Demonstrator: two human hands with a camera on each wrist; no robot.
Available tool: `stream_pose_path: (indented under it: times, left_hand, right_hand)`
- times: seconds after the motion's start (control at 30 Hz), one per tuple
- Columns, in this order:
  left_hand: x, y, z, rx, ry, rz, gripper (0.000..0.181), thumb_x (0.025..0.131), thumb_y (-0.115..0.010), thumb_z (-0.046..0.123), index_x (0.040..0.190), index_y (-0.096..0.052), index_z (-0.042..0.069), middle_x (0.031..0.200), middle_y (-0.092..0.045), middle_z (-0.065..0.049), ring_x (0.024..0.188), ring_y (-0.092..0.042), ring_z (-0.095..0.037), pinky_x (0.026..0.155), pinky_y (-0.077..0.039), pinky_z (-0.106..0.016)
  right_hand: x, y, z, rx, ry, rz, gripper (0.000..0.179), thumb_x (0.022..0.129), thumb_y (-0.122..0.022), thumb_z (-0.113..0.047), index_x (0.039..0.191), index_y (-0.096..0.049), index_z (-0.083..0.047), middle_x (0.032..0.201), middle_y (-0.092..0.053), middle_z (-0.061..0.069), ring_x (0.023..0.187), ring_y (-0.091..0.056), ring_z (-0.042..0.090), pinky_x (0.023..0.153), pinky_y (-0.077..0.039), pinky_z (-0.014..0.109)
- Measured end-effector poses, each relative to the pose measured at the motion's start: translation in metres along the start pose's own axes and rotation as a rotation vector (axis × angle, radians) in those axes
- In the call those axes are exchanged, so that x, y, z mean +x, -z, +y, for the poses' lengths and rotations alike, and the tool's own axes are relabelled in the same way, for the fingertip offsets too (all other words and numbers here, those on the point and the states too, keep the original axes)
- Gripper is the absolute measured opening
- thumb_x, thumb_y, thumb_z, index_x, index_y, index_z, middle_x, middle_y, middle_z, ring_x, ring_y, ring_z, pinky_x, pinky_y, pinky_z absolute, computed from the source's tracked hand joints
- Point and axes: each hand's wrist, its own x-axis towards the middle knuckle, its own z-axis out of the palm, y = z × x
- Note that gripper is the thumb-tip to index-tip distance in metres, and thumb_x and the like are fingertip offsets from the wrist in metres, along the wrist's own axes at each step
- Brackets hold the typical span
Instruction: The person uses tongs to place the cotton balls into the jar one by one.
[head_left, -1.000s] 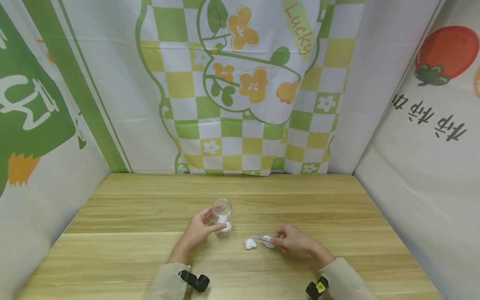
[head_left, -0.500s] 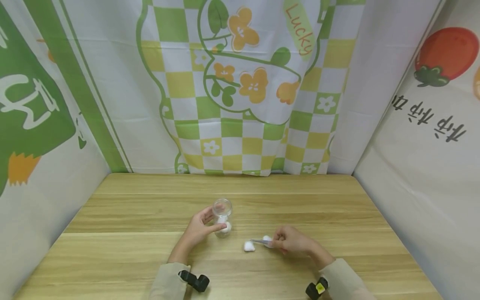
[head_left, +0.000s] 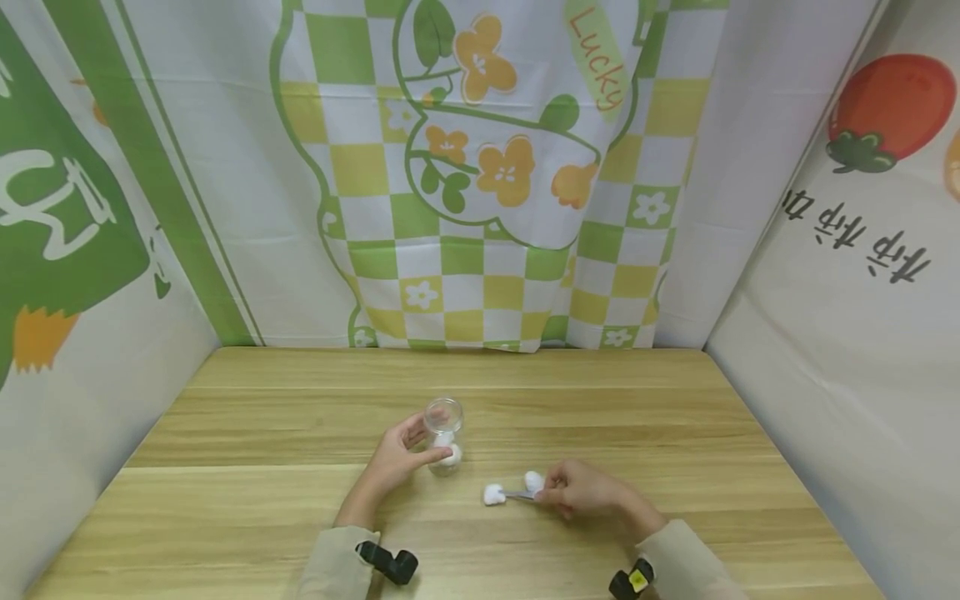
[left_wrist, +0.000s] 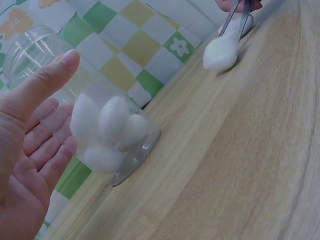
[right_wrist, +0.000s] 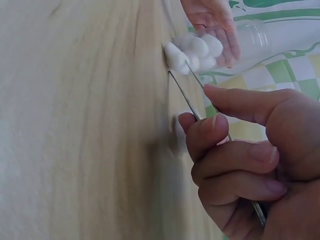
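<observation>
My left hand (head_left: pixel 401 454) holds a clear jar (head_left: pixel 444 417) upright on the table, the thumb in front and the fingers behind. Several white cotton balls (left_wrist: pixel 102 125) lie in its lower part, and its mouth has no lid on. My right hand (head_left: pixel 581 487) pinches metal tweezers (head_left: pixel 519 495) between thumb and fingers. The tweezer tips reach a loose cotton ball (head_left: pixel 493 495) on the table; in the left wrist view the prongs (left_wrist: pixel 244 21) stand apart at its far side. Whether they grip it I cannot tell. Another cotton ball (head_left: pixel 533 481) lies beside my right fingertips.
The wooden table (head_left: pixel 300 400) extends around both hands. A checked curtain (head_left: pixel 480 283) hangs at its back edge, and printed cloth walls (head_left: pixel 825 350) flank it left and right. Both wrists carry black camera mounts (head_left: pixel 388 562).
My right hand has come slightly nearer me, swinging the tweezers toward the left loose cotton ball, which has shifted a little left. My left hand and the jar stay put.
</observation>
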Motion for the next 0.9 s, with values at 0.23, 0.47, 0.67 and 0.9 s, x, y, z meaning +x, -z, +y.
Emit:
stream_pose_path:
  times: [0.23, 0.47, 0.67, 0.9]
  left_hand:
    - [0.0011, -0.0002, -0.0019, -0.001, -0.006, 0.004, 0.067, 0.08, -0.078, 0.021, 0.139, -0.049, 0.007, 0.143, -0.053, -0.016, 0.135, -0.048, -0.037, 0.117, -0.039, -0.048]
    - [0.0003, -0.0012, -0.0015, -0.004, -0.007, 0.018, 0.066, 0.079, -0.079, 0.018, 0.138, -0.05, 0.007, 0.144, -0.053, -0.016, 0.135, -0.048, -0.036, 0.117, -0.039, -0.048]
    - [-0.0001, -0.0012, -0.0011, 0.001, 0.0, 0.02, 0.069, 0.079, -0.079, 0.018, 0.139, -0.048, 0.006, 0.144, -0.052, -0.018, 0.135, -0.048, -0.037, 0.117, -0.039, -0.049]
    - [0.0003, -0.0002, -0.0021, 0.014, -0.002, 0.003, 0.069, 0.081, -0.078, 0.021, 0.141, -0.046, 0.006, 0.145, -0.05, -0.018, 0.136, -0.047, -0.038, 0.117, -0.038, -0.049]
  right_hand:
    - [0.0032, -0.0025, -0.0008, -0.02, 0.07, -0.031, 0.027, 0.092, -0.064, -0.018, 0.078, -0.059, 0.005, 0.047, -0.043, -0.008, 0.044, -0.034, 0.002, 0.042, -0.026, 0.012]
    - [0.0041, -0.003, -0.0037, -0.003, 0.069, -0.022, 0.03, 0.092, -0.063, -0.017, 0.079, -0.057, 0.009, 0.048, -0.041, -0.009, 0.044, -0.032, 0.003, 0.042, -0.025, 0.013]
    - [0.0029, -0.0015, -0.0034, 0.036, 0.092, -0.019, 0.031, 0.093, -0.062, -0.017, 0.084, -0.058, 0.013, 0.049, -0.041, -0.008, 0.043, -0.032, 0.002, 0.041, -0.026, 0.013]
    - [0.0049, 0.002, -0.003, 0.026, 0.169, -0.015, 0.032, 0.093, -0.061, -0.014, 0.085, -0.058, 0.016, 0.05, -0.042, -0.01, 0.043, -0.033, -0.001, 0.04, -0.027, 0.01]
